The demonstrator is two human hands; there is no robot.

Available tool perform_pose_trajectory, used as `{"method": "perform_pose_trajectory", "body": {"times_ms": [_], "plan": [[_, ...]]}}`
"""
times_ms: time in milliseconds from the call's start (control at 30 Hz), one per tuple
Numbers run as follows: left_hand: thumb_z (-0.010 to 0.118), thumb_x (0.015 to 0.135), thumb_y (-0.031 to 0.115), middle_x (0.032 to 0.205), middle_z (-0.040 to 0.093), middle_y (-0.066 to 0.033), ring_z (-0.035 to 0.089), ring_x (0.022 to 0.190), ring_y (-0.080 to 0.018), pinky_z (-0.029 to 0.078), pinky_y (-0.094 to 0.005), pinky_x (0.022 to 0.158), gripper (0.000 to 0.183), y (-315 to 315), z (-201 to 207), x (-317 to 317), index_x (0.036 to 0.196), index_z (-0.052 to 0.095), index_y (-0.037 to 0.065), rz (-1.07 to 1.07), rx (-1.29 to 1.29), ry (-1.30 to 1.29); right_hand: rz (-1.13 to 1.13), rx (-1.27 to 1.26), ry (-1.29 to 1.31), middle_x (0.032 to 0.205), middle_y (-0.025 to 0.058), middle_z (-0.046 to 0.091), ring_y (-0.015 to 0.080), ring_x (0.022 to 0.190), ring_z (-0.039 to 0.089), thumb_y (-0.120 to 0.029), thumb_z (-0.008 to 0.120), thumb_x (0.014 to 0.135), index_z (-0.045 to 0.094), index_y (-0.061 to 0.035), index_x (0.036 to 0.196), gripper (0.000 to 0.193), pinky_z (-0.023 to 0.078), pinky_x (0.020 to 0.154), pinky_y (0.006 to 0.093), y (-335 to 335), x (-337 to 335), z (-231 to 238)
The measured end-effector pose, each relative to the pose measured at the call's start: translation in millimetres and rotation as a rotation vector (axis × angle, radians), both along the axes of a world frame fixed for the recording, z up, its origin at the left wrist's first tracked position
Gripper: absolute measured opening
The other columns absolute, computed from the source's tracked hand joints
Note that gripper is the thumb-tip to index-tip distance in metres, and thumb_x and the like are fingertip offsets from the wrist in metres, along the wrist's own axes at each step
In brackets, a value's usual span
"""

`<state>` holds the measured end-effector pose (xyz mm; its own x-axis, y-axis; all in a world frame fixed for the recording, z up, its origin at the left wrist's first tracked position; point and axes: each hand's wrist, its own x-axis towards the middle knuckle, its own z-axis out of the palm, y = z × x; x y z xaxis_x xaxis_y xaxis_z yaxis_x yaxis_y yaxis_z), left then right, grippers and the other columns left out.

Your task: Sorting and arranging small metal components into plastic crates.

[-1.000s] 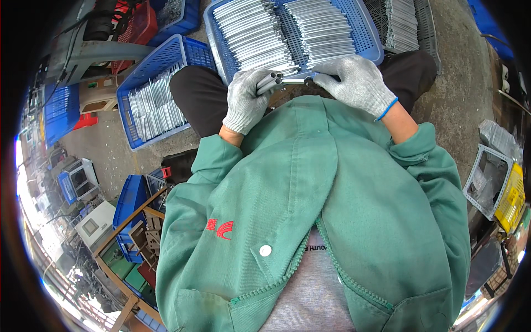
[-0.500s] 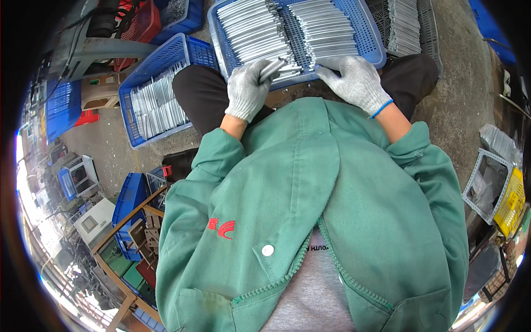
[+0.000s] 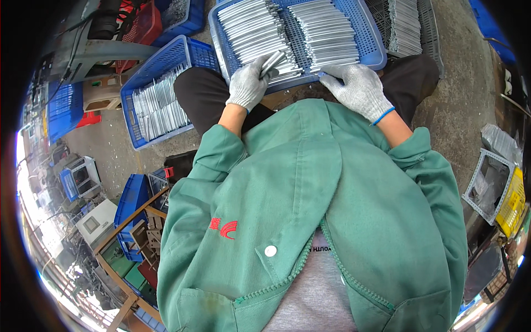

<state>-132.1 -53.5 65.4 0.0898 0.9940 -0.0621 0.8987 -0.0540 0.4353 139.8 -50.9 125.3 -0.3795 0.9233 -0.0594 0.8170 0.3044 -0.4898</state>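
Note:
My left hand (image 3: 246, 87), in a grey-white knit glove, is closed around a few short silvery metal rods (image 3: 272, 62), which point up and to the right. It is over the near left part of a blue plastic crate (image 3: 218, 43). That crate holds two stacks of similar rods, a left stack (image 3: 254, 32) and a right stack (image 3: 323, 34). At the crate's near rim is my right hand (image 3: 358, 91), gloved the same way with a blue cuff edge. Its thumb and fingers are apart by the near ends of the right stack, and I see no rod in them.
A second blue crate (image 3: 128, 113) of rods stands at the left, beside my left knee. Beyond my right knee is a dark grey crate (image 3: 434, 33) with more rods. A metal bench frame (image 3: 113, 50) is at the upper left; a perforated white frame (image 3: 470, 191) lies far right.
My left hand has turned a little, tilting the rods more upright. My right hand has drawn slightly back toward me and to the right.

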Motion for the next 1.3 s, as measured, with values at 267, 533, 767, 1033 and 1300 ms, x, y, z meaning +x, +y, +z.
{"method": "perform_pose_trajectory", "body": {"times_ms": [267, 533, 767, 1033, 1300], "plan": [[0.067, 0.094, 0.009, 0.091, 0.071, -0.0061, 0.064, 0.073, -0.0180, 0.052, -0.0311, 0.070, 0.020, -21, 8, -2, 0.113, 0.069, 0.004, -0.084, -0.108, -0.572, 0.050, -0.022, 0.052, 0.076, 0.0085, 0.074, 0.0304, 0.067, 0.070, -0.035, 0.061, 0.093, 0.079, -0.0136, 0.099, 0.029, 0.055, 0.064, 0.0396, -5, 0, 19], [0.075, 0.089, 0.022, 0.081, 0.072, -0.0031, 0.061, 0.065, -0.0225, 0.050, -0.0352, 0.067, 0.020, -25, 21, 4, 0.107, 0.073, 0.012, -0.204, -0.048, -0.532, 0.192, 0.095, 0.068, 0.076, 0.0078, 0.075, 0.0238, 0.059, 0.065, -0.030, 0.068, 0.089, 0.081, -0.0149, 0.106, 0.026, 0.050, 0.057, 0.0335, -8, -1, 16], [0.075, 0.089, 0.021, 0.082, 0.072, -0.0032, 0.062, 0.067, -0.0223, 0.049, -0.0348, 0.067, 0.021, -27, 19, 6, 0.108, 0.073, 0.012, -0.232, -0.079, -0.468, 0.218, 0.051, -0.024, 0.079, 0.0062, 0.075, 0.0261, 0.067, 0.069, -0.034, 0.061, 0.093, 0.080, -0.0152, 0.105, 0.029, 0.054, 0.064, 0.0376, -5, -3, 20], [0.071, 0.085, 0.006, 0.077, 0.067, -0.0039, 0.055, 0.063, -0.0215, 0.045, -0.0329, 0.064, 0.007, -33, 18, 16, 0.092, 0.071, 0.005, -0.227, 0.183, -0.402, 0.239, 0.137, 0.004, 0.072, 0.0066, 0.073, 0.0245, 0.056, 0.063, -0.030, 0.067, 0.088, 0.082, -0.0174, 0.103, 0.024, 0.049, 0.055, 0.0350, -11, -3, 18], [0.073, 0.083, 0.009, 0.076, 0.067, -0.0043, 0.057, 0.063, -0.0257, 0.046, -0.0343, 0.068, 0.006, -33, 27, 21, 0.087, 0.069, 0.007, -0.237, 0.350, -0.317, 0.152, -0.112, -0.119, 0.080, 0.0065, 0.075, 0.0259, 0.069, 0.070, -0.033, 0.061, 0.093, 0.080, -0.0154, 0.104, 0.028, 0.056, 0.066, 0.0385, -2, -7, 39]]}}
